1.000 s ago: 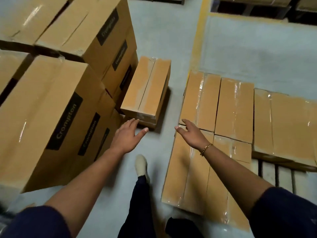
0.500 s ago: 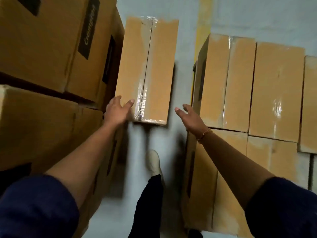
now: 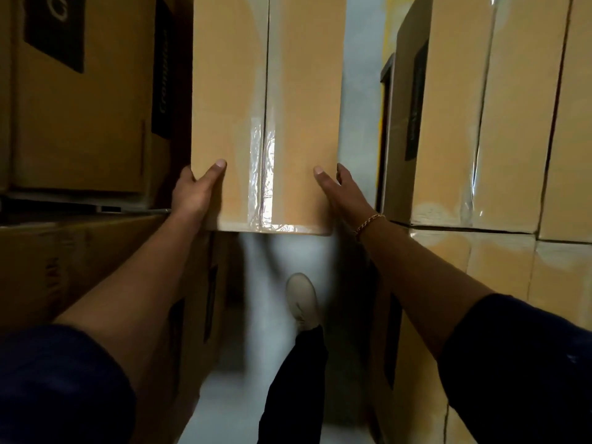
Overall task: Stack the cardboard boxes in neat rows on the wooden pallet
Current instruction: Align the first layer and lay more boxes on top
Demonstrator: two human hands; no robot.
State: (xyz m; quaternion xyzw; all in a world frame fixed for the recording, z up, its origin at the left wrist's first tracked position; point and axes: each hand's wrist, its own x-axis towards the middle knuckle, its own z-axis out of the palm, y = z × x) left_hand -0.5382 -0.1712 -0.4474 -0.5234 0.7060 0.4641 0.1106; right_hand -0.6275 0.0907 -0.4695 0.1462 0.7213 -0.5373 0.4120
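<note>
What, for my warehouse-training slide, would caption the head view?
Left hand grips and right hand presses the near end of a taped cardboard box between stacked boxes.

**One head-worn view, tilted steeply down**

You get a single wide-angle view from your own head, facing forward and down along both arms. It sits close in: the box [image 3: 266, 107] runs from centre to 12 o'clock, with your left hand [image 3: 195, 193] at 9 o'clock of its near end and your right hand [image 3: 346, 193] at 3 o'clock. The left stack [image 3: 80, 107] walls the frame at 9 o'clock, the right stack [image 3: 496, 123] at 3 o'clock. The floor [image 3: 360, 75] and your shoe [image 3: 301, 299] show toward 6 o'clock.
</note>
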